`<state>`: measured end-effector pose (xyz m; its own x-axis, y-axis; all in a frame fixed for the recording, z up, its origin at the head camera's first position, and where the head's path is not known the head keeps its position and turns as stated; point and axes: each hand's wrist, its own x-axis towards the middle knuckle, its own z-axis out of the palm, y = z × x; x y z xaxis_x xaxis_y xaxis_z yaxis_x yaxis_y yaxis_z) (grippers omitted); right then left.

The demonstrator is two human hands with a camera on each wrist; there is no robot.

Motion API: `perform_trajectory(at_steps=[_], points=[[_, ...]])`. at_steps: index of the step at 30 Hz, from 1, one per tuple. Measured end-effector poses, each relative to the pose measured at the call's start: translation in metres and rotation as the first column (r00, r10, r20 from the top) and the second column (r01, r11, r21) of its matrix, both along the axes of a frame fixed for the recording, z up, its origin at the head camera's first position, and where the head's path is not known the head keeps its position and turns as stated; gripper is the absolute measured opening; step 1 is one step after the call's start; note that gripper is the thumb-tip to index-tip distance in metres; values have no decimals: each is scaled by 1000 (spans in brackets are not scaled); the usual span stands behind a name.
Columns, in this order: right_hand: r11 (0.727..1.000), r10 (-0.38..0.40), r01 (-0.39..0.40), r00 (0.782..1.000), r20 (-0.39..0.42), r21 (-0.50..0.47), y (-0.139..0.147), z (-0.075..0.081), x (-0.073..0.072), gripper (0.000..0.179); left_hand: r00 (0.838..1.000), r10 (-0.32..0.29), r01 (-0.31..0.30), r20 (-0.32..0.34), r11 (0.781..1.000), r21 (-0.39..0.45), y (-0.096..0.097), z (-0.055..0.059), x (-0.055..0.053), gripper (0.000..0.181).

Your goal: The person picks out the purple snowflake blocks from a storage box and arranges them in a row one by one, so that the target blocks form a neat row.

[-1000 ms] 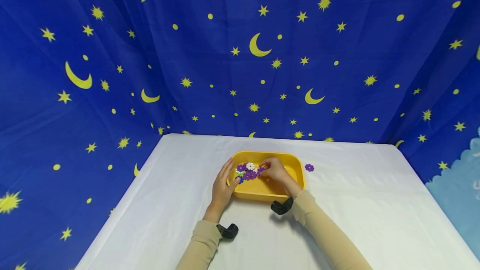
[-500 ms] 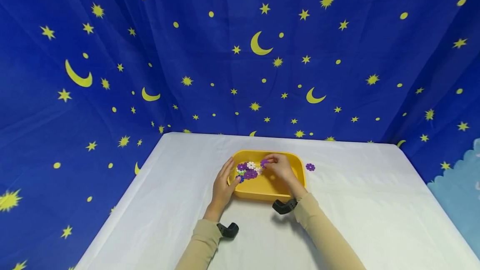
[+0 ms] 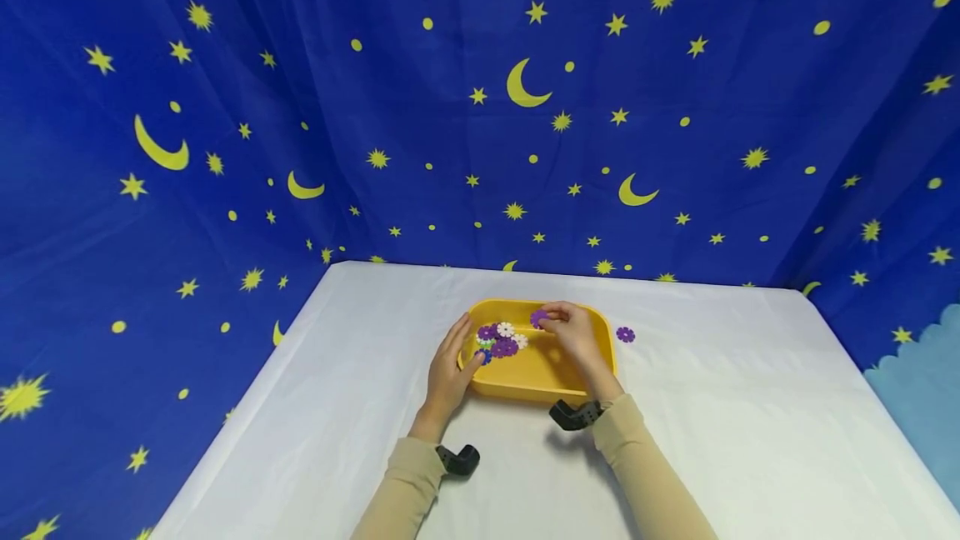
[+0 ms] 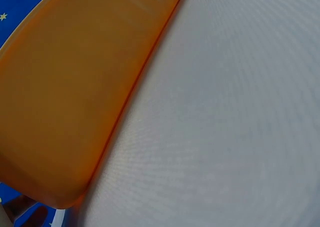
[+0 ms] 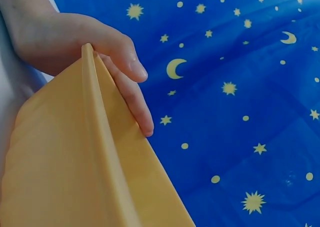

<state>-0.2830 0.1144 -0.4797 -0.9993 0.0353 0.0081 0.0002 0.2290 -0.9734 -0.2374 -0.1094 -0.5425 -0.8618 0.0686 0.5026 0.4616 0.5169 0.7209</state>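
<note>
One purple flower-shaped plastic piece [image 3: 537,319], pinched by the right hand [image 3: 574,337], has shifted away from the mixed flower-shaped pieces [image 3: 504,347] toward the far side of the yellow rectangular tray [image 3: 542,370], leaving it singled out. The left hand [image 3: 447,369], fingers straight, rests against the tray's left end. Another purple flower [image 3: 626,334] lies right of the tray on the white surface [image 3: 720,407].

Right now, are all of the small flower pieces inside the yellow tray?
No, one purple flower piece lies outside the yellow tray, on the white tablecloth just to its right.
</note>
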Motion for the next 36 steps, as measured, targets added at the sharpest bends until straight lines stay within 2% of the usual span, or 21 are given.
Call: perform_trajectory(at_steps=[8,13,18,23,31,36], points=[[999,-44,44,999,32,5,8,3,2,23,999,-21,20,-27,1000,-15,4,1,-2,60],[999,-36,36,999,5,6,11,8,3,23,999,-23,23,-39,1000,-14,3,2,-5,60],[998,-60,60,998,-15,-37,20,15,4,25,998,-21,19,-57,1000,-25,2,1,-5,59],[990,-98,95,995,-19,-106,37,20,4,28,999,-20,19,-31,1000,-19,1,-1,-2,60],[973,-190,197,980,63,-120,65,29,2,32,999,-5,4,-33,1000,-18,0,-1,-1,59],[959,-240,252,965,107,-127,80,26,0,29,1000,3,-4,-31,1000,-21,0,-1,-2,60]])
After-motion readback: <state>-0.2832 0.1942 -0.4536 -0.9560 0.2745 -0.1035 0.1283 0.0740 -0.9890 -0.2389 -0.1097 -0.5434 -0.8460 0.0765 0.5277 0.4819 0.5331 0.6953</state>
